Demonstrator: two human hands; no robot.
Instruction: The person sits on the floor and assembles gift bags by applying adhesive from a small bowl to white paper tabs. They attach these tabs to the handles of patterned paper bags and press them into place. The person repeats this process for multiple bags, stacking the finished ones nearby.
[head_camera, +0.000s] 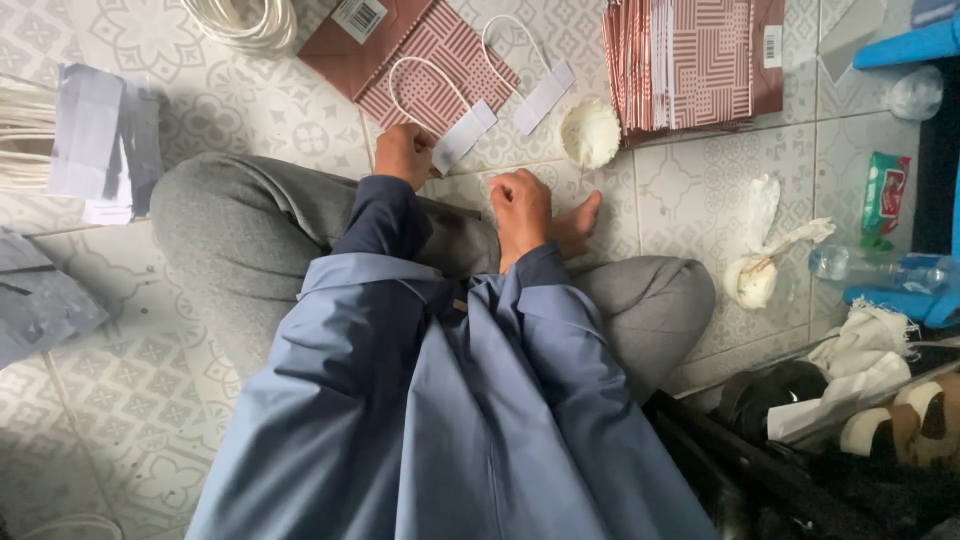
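I sit cross-legged on a tiled floor. My left hand (404, 152) grips the white paper tab of a cord handle (462, 134) whose loop lies over a flat maroon patterned paper bag (440, 62). A second white cord handle with a tab (541, 96) rests just to the right on the same bag. My right hand (521, 207) is curled shut beside my bare foot (578, 224), with nothing visible in it. A small round tub of white paste (590, 131) stands between the bag and the stack.
A stack of folded maroon patterned bags (690, 65) lies at the top right. Bundled white handles with grey tabs (90, 140) sit at the left. A white plastic bag (757, 270), a water bottle (870, 266), a green packet (886, 192) and shoes (900, 425) crowd the right.
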